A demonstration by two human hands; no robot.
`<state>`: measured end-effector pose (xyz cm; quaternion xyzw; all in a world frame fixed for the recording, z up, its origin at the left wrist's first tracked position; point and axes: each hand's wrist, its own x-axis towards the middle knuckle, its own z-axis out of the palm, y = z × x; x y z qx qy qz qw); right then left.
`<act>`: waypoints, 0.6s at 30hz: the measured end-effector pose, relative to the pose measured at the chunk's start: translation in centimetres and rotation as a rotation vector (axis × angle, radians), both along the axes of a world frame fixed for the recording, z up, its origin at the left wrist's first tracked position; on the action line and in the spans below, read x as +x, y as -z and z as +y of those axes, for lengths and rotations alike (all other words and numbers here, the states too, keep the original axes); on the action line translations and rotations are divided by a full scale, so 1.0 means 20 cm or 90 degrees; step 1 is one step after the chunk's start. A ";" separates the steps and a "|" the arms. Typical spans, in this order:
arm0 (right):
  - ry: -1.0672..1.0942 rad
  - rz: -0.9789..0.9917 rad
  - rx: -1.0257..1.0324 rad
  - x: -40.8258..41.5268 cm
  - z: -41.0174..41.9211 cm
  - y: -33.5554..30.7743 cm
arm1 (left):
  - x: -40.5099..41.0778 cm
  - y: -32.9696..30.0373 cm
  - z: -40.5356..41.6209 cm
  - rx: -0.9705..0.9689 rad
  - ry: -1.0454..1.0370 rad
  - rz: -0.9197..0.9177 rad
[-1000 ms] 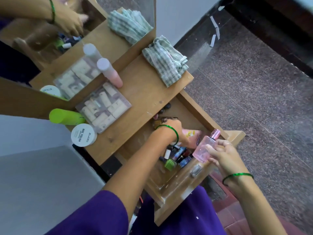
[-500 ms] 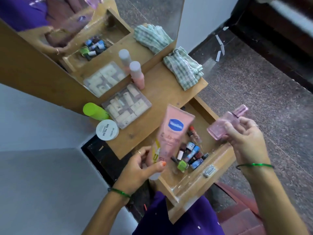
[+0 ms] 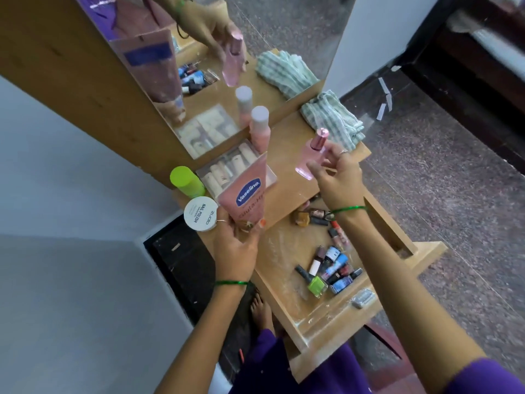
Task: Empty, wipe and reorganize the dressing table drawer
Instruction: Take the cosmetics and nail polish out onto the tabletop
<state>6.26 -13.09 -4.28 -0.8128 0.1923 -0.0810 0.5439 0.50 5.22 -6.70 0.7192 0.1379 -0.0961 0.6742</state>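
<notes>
Emptying step is in hand. A pink tube [image 3: 247,191] is gripped at its lower end by the left hand [image 3: 235,245], fingers curled round it, and held above the tabletop [image 3: 287,177]. A pink bottle [image 3: 312,155] is pinched by the right hand [image 3: 338,180] and held upright above the tabletop, nearer the checked cloth [image 3: 332,120].

The drawer [image 3: 335,322] is pulled open below the tabletop. It is not yet emptied: a cluster of polish bottles [image 3: 329,273] lies in it, a few more [image 3: 315,216] at the end nearest the tabletop, and a small grey item [image 3: 363,298] by the front wall. The drawer floor looks dusty, so wiping is judged still to come.

Next move, as a judgement: both items to be set down on bare tabletop, then the polish bottles to be lifted out, likely in several grabs since they are loose and small.

On the tabletop are seen a clear box [image 3: 227,169], a pink capped bottle [image 3: 259,129], a green can [image 3: 186,180] and a white jar [image 3: 200,213], all beside the mirror [image 3: 284,38]. Beyond the drawer a speckled stone floor [image 3: 440,180] is seen; a grey wall [image 3: 71,194] lies on the tabletop's other side.
</notes>
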 end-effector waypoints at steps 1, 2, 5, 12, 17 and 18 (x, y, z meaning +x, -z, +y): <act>0.001 -0.007 -0.001 0.03 0.01 0.01 | 0.00 0.02 0.00 0.010 -0.008 -0.005; 0.004 -0.010 -0.005 0.06 0.02 0.02 | 0.01 0.03 0.00 0.022 -0.017 -0.012; 0.001 -0.022 -0.023 0.14 0.05 0.06 | 0.01 0.05 -0.01 0.038 -0.032 -0.021; 0.033 -0.010 -0.069 0.23 0.14 0.12 | 0.00 0.05 -0.01 0.070 -0.012 -0.059; 0.035 -0.031 -0.094 0.27 0.18 0.14 | 0.01 0.09 0.02 0.103 0.013 -0.088; 0.036 -0.032 -0.092 0.28 0.19 0.15 | 0.01 0.09 0.02 0.109 0.015 -0.092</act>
